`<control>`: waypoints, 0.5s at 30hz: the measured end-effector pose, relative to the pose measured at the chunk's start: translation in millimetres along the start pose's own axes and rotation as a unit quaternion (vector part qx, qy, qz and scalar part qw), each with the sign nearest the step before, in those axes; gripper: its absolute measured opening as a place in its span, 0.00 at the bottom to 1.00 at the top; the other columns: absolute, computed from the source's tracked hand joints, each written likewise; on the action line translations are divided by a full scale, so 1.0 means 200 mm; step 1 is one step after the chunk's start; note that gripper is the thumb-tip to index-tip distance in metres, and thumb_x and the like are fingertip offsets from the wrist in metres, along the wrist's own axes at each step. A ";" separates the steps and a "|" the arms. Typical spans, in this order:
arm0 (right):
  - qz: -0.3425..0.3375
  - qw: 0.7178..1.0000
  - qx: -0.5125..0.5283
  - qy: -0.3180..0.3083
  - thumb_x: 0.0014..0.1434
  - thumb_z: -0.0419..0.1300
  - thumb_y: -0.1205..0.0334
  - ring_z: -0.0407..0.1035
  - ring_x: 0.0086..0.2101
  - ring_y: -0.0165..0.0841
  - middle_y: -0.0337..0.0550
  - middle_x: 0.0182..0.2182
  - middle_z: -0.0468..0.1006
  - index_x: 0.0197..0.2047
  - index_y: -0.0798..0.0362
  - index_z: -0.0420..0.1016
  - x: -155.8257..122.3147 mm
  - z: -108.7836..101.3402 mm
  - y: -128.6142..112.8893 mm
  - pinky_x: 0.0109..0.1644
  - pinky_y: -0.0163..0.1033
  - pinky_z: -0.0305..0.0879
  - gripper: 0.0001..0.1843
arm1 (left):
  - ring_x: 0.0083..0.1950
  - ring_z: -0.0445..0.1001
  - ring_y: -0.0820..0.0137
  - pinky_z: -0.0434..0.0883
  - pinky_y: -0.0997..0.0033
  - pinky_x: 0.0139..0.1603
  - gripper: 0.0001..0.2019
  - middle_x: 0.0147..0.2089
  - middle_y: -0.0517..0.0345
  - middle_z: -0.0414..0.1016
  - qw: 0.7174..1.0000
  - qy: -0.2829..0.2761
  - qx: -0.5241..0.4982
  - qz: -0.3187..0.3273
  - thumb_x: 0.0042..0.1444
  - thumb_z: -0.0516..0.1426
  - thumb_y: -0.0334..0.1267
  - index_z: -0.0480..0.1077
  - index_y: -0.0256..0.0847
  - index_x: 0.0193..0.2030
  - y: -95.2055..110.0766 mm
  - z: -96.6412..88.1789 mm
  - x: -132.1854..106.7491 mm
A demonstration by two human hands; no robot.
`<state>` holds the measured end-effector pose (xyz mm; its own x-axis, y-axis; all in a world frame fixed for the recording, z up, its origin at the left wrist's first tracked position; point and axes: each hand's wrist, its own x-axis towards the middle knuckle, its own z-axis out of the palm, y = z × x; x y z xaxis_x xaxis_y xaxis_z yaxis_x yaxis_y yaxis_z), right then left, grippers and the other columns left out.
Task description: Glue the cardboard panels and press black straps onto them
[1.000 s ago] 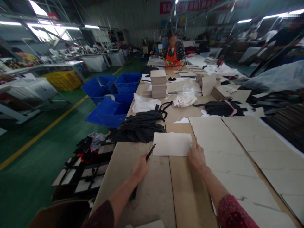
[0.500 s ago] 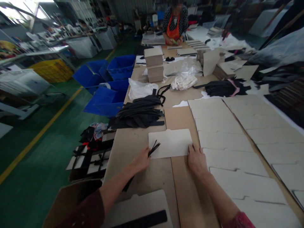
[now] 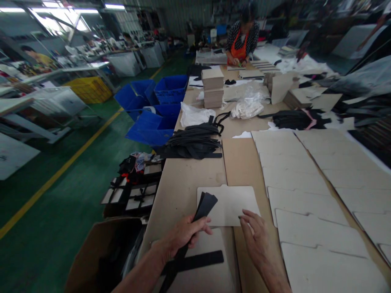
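Observation:
My left hand (image 3: 183,234) is closed around a bunch of black strips (image 3: 204,206), fanned out over the left edge of a white tabbed card (image 3: 230,203) lying on the brown table (image 3: 186,183). On the card's lower right edge rests my right hand (image 3: 256,234), fingers curled and fingertips touching it. Just below my hands lies another white card with a black strip stuck across it (image 3: 195,262).
Rows of white cards (image 3: 305,187) cover the table to the right. A heap of black strips (image 3: 194,142) lies further up, then a plastic bag (image 3: 195,114) and stacked card (image 3: 213,87). Blue bins (image 3: 152,110) and a cardboard box (image 3: 100,256) stand left. A person in an orange apron (image 3: 241,38) works far off.
My view has tipped down and the card now lies nearer. My left hand has turned the black strips so their flat faces show and lifted them onto the card. A finished card has come into view below.

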<state>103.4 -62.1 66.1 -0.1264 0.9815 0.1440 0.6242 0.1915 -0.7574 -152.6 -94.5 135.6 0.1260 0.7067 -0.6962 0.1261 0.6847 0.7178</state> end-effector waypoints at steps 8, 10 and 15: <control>0.004 0.987 0.160 0.003 0.66 0.53 0.51 0.67 0.48 0.39 0.47 0.45 0.75 0.46 0.49 0.78 0.09 0.00 -0.32 0.54 0.47 0.66 0.15 | 0.19 0.55 0.81 0.55 0.79 0.17 0.31 0.40 0.43 0.80 0.976 -0.113 -0.188 -0.002 0.58 0.58 0.59 0.67 0.32 0.55 -0.02 0.18 -0.03; 0.000 0.991 0.137 0.003 0.66 0.54 0.52 0.67 0.48 0.39 0.48 0.45 0.73 0.53 0.49 0.76 0.09 0.00 -0.31 0.52 0.46 0.67 0.18 | 0.18 0.55 0.81 0.54 0.79 0.17 0.31 0.40 0.43 0.80 0.979 -0.113 -0.168 0.000 0.57 0.58 0.60 0.67 0.33 0.55 0.00 0.20 -0.05; -0.048 0.995 0.091 -0.014 0.65 0.57 0.53 0.65 0.48 0.41 0.49 0.47 0.71 0.56 0.47 0.76 0.07 -0.02 -0.26 0.52 0.48 0.68 0.19 | 0.17 0.58 0.80 0.53 0.77 0.18 0.27 0.36 0.47 0.80 0.997 -0.070 -0.005 0.015 0.58 0.55 0.60 0.72 0.32 0.44 0.05 0.26 -0.07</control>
<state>72.0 -57.6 111.2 -0.2022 0.9577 0.2047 0.4585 0.2772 -0.8443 -102.3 -106.6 152.9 0.2654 0.6953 -0.6679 0.1100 0.6664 0.7374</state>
